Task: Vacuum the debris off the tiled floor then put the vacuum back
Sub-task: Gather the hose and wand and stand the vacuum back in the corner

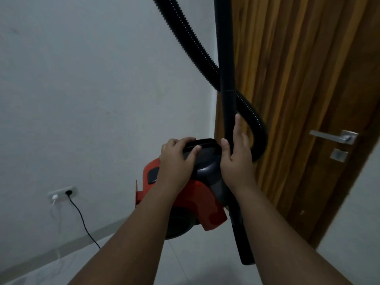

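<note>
Black plastic, smooth and looped, forms the handle point(205, 144) that the left hand point(176, 159) grips, its fingers curled over the top and its thumb lying across the near side. Beside it the right hand point(236, 155) holds the rigid tube point(227, 99), a straight matte black pipe; the thumb presses one side and the fingers wrap the other, with one finger stretched up along it. Below the handle sits the vacuum point(201, 200), a rounded orange-red shell with a dark grey cap and a round black wheel underneath. It is in front of the person, between the wall and the door; whether it touches the floor is unclear. A ribbed black hose point(185, 33) curves behind the tube and rises out of view. To the right stands a striped, wood-grained door point(298, 79) with a brushed metal lever point(333, 136). On the plain pale wall point(82, 79) a socket point(61, 193) takes a thin black cord point(82, 219), which trails down to the glossy tiled floor point(205, 264).
</note>
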